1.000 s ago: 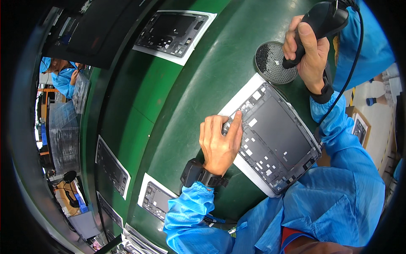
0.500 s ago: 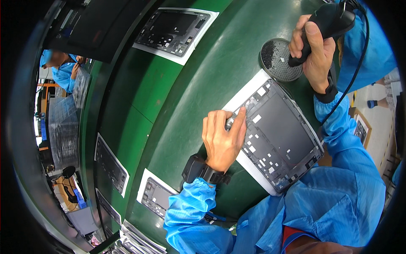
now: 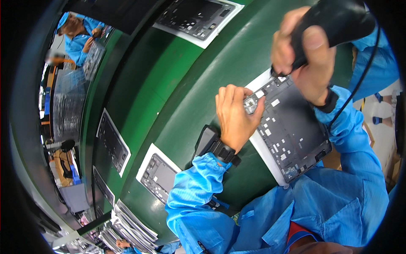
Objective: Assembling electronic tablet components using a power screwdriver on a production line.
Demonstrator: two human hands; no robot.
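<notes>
A dark tablet housing (image 3: 298,114) with small white patches lies tilted on a white sheet (image 3: 268,160), close in front of me. My left hand (image 3: 234,116) grips its left edge near the far corner, thumb on top. Beside that thumb is a small clear and silvery part (image 3: 250,105). My right hand (image 3: 311,63), blurred by motion, is wrapped round a black corded tool (image 3: 338,21), apparently an electric screwdriver. Its tip is at the housing's far edge; whether it touches cannot be made out. The dish of tiny dark pieces is hidden.
Another housing (image 3: 158,175) lies on the green bench (image 3: 190,101) at left. More housings (image 3: 194,17) lie on the strip beyond. The tool's black cable (image 3: 361,80) hangs along my right arm. Stacked sheets (image 3: 133,224) stand lower left; a person (image 3: 78,40) works beyond.
My right hand has brought the tool from the round dish to the housing's far edge. The left hand still holds the housing's side, its thumb shifted. The whole view has shifted slightly.
</notes>
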